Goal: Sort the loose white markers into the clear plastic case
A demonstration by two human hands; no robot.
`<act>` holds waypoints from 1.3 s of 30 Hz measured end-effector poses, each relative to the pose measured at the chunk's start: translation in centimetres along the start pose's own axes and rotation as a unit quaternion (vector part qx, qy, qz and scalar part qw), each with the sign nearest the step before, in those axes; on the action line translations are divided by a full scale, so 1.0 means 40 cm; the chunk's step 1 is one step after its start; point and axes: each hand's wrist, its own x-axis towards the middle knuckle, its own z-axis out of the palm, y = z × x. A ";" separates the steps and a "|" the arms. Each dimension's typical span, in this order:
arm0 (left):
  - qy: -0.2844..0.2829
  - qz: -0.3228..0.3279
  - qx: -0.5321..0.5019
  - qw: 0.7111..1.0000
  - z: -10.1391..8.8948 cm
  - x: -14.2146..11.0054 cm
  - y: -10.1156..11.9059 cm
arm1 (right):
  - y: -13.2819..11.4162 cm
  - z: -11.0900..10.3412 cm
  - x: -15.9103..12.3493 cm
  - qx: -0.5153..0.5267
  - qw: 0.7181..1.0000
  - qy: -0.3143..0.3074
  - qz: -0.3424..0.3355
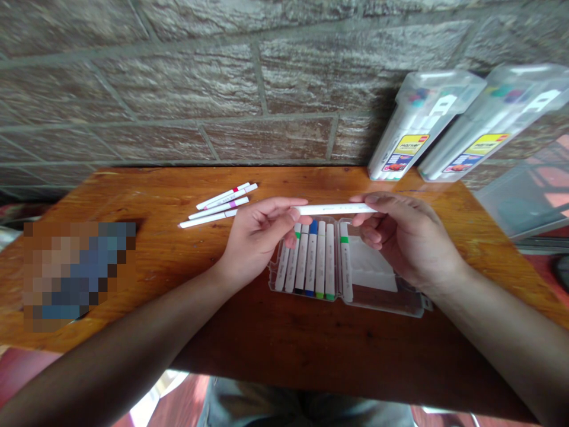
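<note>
A white marker [335,209] is stretched level between my two hands, above an open clear plastic case [377,305]. My left hand [262,231] pinches its left end between thumb and fingers. At the other end, my right hand [404,234] is closed round the tip; the fingers cover both ends. Several white markers [306,267] with coloured bands lie side by side in the case's left half. One marker with a green band [345,261] lies in the right half, beside a white sheet [371,267].
Several loose white markers [217,206] lie on the wooden table [249,332], left of my hands. Two clear marker boxes [402,130] stand at the back right against the stone wall [293,77]. A blurred-out object [84,270] lies at the left.
</note>
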 end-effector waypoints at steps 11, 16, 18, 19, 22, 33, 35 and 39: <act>0.007 -0.014 -0.012 1.000 0.002 0.002 0.003 | 0.025 -0.007 -0.012 -0.092 0.990 -0.053 -0.095; -0.007 -0.017 0.016 1.000 0.009 -0.002 0.011 | 0.018 -0.003 -0.018 -0.169 0.975 -0.055 -0.134; -0.015 -0.019 0.022 0.999 0.012 -0.004 0.014 | 0.017 -0.001 -0.019 -0.197 0.968 -0.056 -0.148; -0.019 -0.020 0.026 0.999 0.014 -0.005 0.016 | 0.017 0.001 -0.021 -0.207 0.964 -0.058 -0.155; -0.031 -0.023 0.047 0.998 0.020 -0.010 0.018 | 0.025 0.002 -0.026 -0.228 0.955 -0.057 -0.180; -0.089 0.039 0.144 0.985 0.032 -0.032 0.029 | 0.039 -0.005 -0.040 -0.333 0.909 -0.063 -0.243; -0.095 0.049 0.143 0.984 0.033 -0.033 0.028 | 0.036 -0.003 -0.041 -0.338 0.908 -0.064 -0.239; -0.087 0.042 0.132 0.987 0.030 -0.033 0.019 | 0.038 -0.007 -0.040 -0.338 0.911 -0.071 -0.227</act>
